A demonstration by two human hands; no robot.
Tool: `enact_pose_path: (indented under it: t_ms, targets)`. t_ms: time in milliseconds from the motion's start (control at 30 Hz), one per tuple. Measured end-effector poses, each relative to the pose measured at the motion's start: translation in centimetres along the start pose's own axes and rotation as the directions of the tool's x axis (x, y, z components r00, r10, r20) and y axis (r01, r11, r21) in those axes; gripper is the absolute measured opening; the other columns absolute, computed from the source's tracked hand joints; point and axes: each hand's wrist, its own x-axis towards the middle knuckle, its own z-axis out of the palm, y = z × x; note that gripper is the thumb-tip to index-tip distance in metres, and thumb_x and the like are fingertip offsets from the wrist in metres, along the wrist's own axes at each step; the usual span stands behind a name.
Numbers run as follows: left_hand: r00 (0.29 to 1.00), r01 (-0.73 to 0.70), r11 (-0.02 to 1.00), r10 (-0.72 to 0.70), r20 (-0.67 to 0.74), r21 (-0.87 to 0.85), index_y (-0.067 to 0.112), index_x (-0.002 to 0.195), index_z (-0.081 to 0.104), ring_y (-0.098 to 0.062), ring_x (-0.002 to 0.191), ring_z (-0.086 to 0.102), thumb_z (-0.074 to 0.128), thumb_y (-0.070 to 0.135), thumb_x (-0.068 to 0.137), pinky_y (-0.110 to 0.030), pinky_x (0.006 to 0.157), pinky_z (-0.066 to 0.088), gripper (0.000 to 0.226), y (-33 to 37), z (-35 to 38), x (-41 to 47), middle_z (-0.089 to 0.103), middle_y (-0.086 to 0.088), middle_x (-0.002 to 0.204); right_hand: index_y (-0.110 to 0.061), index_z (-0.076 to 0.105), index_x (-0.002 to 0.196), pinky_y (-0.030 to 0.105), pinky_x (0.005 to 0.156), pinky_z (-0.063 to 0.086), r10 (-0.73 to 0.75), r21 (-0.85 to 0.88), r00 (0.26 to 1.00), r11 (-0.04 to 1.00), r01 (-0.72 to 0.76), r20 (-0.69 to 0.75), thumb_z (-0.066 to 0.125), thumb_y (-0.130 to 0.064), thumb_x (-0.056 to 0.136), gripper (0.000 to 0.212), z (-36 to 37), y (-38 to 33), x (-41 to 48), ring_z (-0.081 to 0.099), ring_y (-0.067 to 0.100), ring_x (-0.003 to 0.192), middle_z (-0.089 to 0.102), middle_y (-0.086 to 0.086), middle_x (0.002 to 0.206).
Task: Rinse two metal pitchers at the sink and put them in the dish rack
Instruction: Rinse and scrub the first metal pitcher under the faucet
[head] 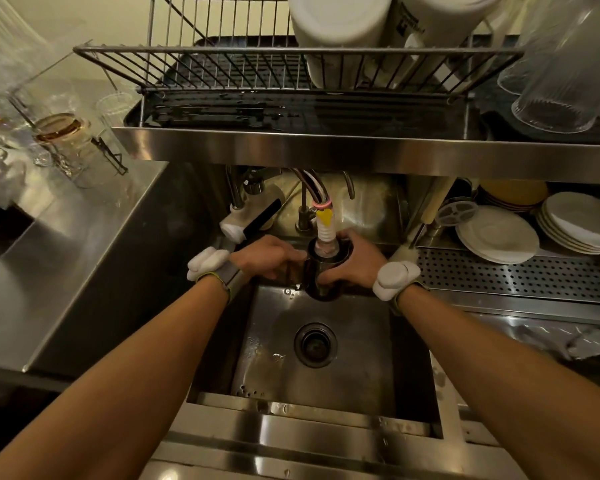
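At the centre of the frame, 1 dark cylindrical metal pitcher (326,271) is held upright over the far edge of the stainless steel sink basin (357,362). Its open mouth is set directly under the white ribbed tap nozzle with a yellow collar (325,225), whose tip is sunk into the opening; whether water is running cannot be told. The pitcher is grasped from both sides: the left hand (267,256) is curled against its left side, and the right hand (352,263) is wrapped round its right wall, with the thumb laid near the rim. Whether a handle is enclosed by the left fingers cannot be told. White padded wrist bands (207,263) are worn on both arms. Below the pitcher, the round dark drain (315,345) is seen in the basin floor, with water drops scattered beside it. Across the top of the frame, the wire metal dish rack (222,67) is set on a steel shelf (326,147), and 2 white cylindrical containers (340,32) are stood upside down in its right half. Clear ribbed glasses (555,98) are tilted at the upper right. At the middle right, stacks of round white plates (497,235) are leaned just above a perforated steel drain board (520,277). At the upper left, clear glassware (59,136) is kept on the steel counter (66,258).
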Motion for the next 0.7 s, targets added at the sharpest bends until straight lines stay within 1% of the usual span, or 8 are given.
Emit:
enact_pose_path:
  t_ms: [67, 167, 233, 333, 433, 533, 633, 700]
  targets:
    - [0.998, 0.013, 0.998, -0.009, -0.061, 0.064, 0.017, 0.111, 0.068, -0.017, 0.106, 0.061, 0.051, 0.047, 0.092, -0.029, 0.075, 0.043, 0.039, 0.3, -0.7, 0.1, 0.068, -0.001, 0.112, -0.017, 0.047, 0.119, 0.025, 0.083, 0.046, -0.017, 0.021, 0.999, 1.0, 0.018, -0.029, 0.089, -0.021, 0.055, 0.076, 0.0, -0.3, 0.2, 0.059, 0.018, 0.099, 0.059, -0.003, 0.108]
    - [0.983, -0.023, 0.997, 0.036, -0.181, 0.074, 0.011, 0.115, 0.065, -0.014, 0.099, 0.058, 0.04, 0.044, 0.098, -0.024, 0.068, 0.039, 0.045, 0.5, -1.6, 0.1, 0.065, -0.003, 0.113, -0.018, 0.049, 0.116, 0.029, 0.081, 0.05, -0.035, -0.016, 0.999, 0.999, 0.035, -0.016, 0.089, -0.023, 0.054, 0.074, 0.1, -1.1, 0.2, 0.06, 0.019, 0.096, 0.061, -0.001, 0.107]
    - [0.975, -0.036, 0.996, 0.051, -0.216, 0.076, 0.008, 0.114, 0.065, -0.015, 0.098, 0.057, 0.036, 0.041, 0.1, -0.028, 0.077, 0.039, 0.045, 0.3, -1.9, 0.2, 0.064, -0.005, 0.111, -0.019, 0.048, 0.115, 0.022, 0.074, 0.048, -0.04, -0.041, 0.999, 0.998, 0.04, 0.011, 0.088, -0.022, 0.055, 0.072, -0.2, -1.1, 0.2, 0.061, 0.017, 0.094, 0.061, -0.003, 0.103]
    - [0.968, -0.044, 0.996, 0.063, -0.244, 0.081, 0.006, 0.103, 0.068, -0.026, 0.101, 0.063, 0.04, 0.041, 0.099, -0.038, 0.091, 0.048, 0.045, -0.5, -2.2, 0.2, 0.068, -0.012, 0.108, -0.015, 0.047, 0.121, 0.014, 0.065, 0.042, -0.014, -0.011, 0.999, 1.0, 0.014, -0.032, 0.087, -0.017, 0.059, 0.074, -0.9, -1.2, 0.3, 0.055, 0.012, 0.088, 0.056, -0.006, 0.099]
    - [0.964, -0.049, 0.995, 0.07, -0.257, 0.089, 0.011, 0.085, 0.067, -0.03, 0.103, 0.065, 0.044, 0.04, 0.097, -0.046, 0.1, 0.047, 0.039, -1.0, -2.5, 0.2, 0.069, -0.018, 0.107, -0.015, 0.047, 0.121, 0.021, 0.07, 0.045, -0.022, -0.068, 0.999, 0.997, 0.025, 0.044, 0.088, -0.021, 0.058, 0.076, -0.8, -1.8, 0.7, 0.058, 0.017, 0.092, 0.059, -0.003, 0.102]
    - [0.967, -0.054, 0.991, 0.081, -0.241, 0.119, 0.01, 0.087, 0.068, -0.025, 0.089, 0.065, 0.044, 0.04, 0.097, -0.041, 0.096, 0.049, 0.039, -1.1, -2.5, -0.2, 0.07, -0.016, 0.102, -0.016, 0.047, 0.122, 0.027, 0.078, 0.046, 0.012, -0.098, 0.999, 0.995, -0.008, 0.042, 0.089, -0.023, 0.057, 0.078, -1.5, -1.8, 1.1, 0.057, 0.018, 0.097, 0.057, -0.003, 0.106]
    - [0.968, -0.043, 0.989, 0.076, -0.239, 0.141, 0.006, 0.094, 0.068, -0.03, 0.1, 0.066, 0.044, 0.037, 0.098, -0.043, 0.099, 0.049, 0.039, -1.3, -2.7, -0.3, 0.07, -0.017, 0.105, -0.019, 0.046, 0.125, 0.029, 0.08, 0.051, 0.015, -0.092, 1.0, 0.996, -0.013, 0.021, 0.088, -0.025, 0.056, 0.081, -1.6, -2.3, 1.6, 0.059, 0.019, 0.098, 0.058, -0.003, 0.107]
    - [0.966, -0.043, 0.99, 0.076, -0.248, 0.136, 0.01, 0.087, 0.067, -0.032, 0.103, 0.065, 0.043, 0.034, 0.099, -0.045, 0.099, 0.048, 0.036, -1.3, -3.2, -0.3, 0.07, -0.019, 0.106, -0.02, 0.046, 0.126, 0.034, 0.081, 0.054, 0.02, -0.095, 0.998, 0.995, -0.014, 0.06, 0.089, -0.027, 0.054, 0.084, -1.5, -2.6, 1.7, 0.059, 0.02, 0.099, 0.057, -0.003, 0.109]
